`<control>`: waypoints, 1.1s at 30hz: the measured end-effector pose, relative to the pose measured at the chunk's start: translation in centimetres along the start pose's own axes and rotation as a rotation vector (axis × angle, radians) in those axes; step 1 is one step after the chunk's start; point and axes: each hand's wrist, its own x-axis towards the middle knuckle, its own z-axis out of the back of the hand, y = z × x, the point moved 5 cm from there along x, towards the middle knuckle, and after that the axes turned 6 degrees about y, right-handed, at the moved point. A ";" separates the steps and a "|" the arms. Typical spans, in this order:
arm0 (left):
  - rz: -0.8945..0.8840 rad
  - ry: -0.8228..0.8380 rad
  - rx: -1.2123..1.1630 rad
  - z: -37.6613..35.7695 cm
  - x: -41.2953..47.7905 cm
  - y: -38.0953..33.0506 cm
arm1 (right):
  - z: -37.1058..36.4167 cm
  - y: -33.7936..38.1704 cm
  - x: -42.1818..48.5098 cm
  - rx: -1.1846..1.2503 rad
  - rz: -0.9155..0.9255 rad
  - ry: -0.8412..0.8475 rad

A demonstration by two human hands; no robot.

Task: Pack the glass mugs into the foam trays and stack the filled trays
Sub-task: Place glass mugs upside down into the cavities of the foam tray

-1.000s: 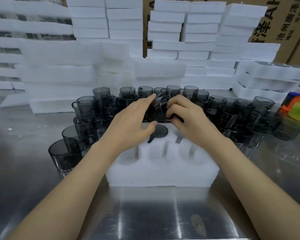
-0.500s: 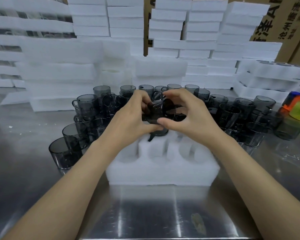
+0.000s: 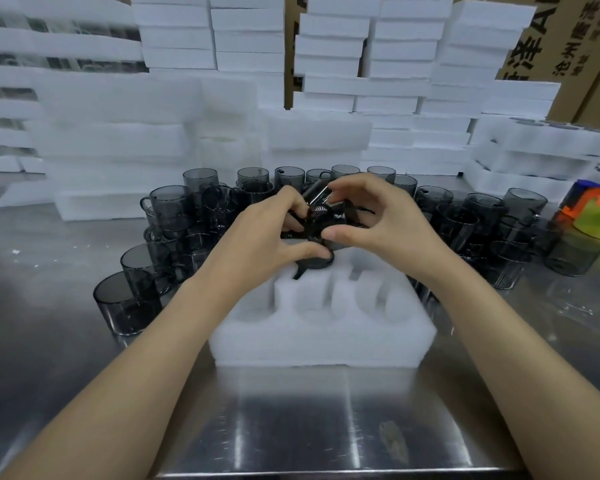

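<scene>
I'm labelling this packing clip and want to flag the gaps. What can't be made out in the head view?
- Held glassware: whether it is one mug or two is unclear; the left hand and right hand wrap it.
- Foam tray: far pockets hidden behind both hands.
- Cardboard box: print cut by the top and right edges.
- Coloured object: cut by the right edge, unidentifiable.

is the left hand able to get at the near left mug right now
Likely yes once freed: the near left mug stands unblocked at the pile's edge, but the left hand grips a tilted mug.
</scene>
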 end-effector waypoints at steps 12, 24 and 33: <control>-0.226 0.098 0.072 -0.6 -0.2 -1.1 | 0.4 -0.6 0.0 -0.147 -0.036 0.130; -0.134 -0.010 0.312 -0.3 -0.3 -0.5 | 2.2 -2.6 -0.8 -0.173 -0.205 0.455; -0.056 0.020 0.349 -0.5 -0.2 0.1 | 1.5 -2.8 -0.9 -0.295 -0.166 0.418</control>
